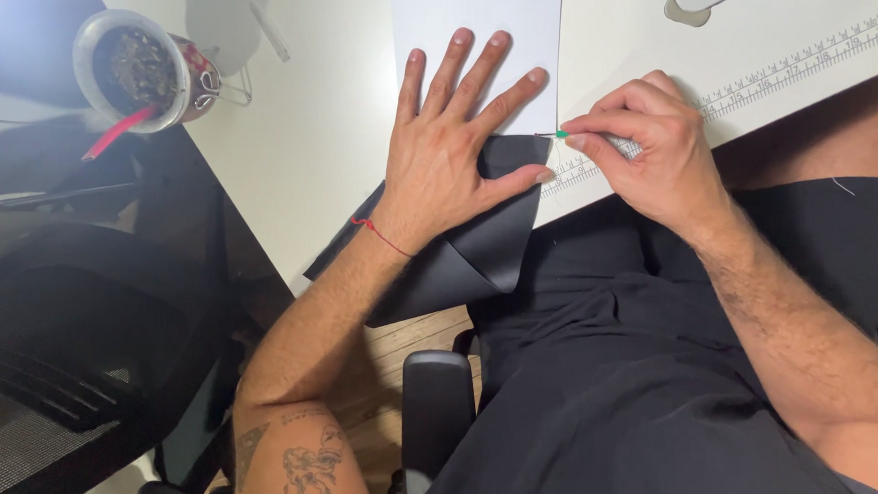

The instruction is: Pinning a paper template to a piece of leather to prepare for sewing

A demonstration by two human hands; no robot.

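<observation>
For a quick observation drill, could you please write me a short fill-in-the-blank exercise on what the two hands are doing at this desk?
1. The left hand lies flat, fingers spread, on the ____ sheet.
2. The right hand pinches a thin tool with a ____ tip.
3. A ____ string circles the left wrist.
4. The dark sheet hangs over the edge of the ____ desk.

Missing words: black; green; red; white
</observation>
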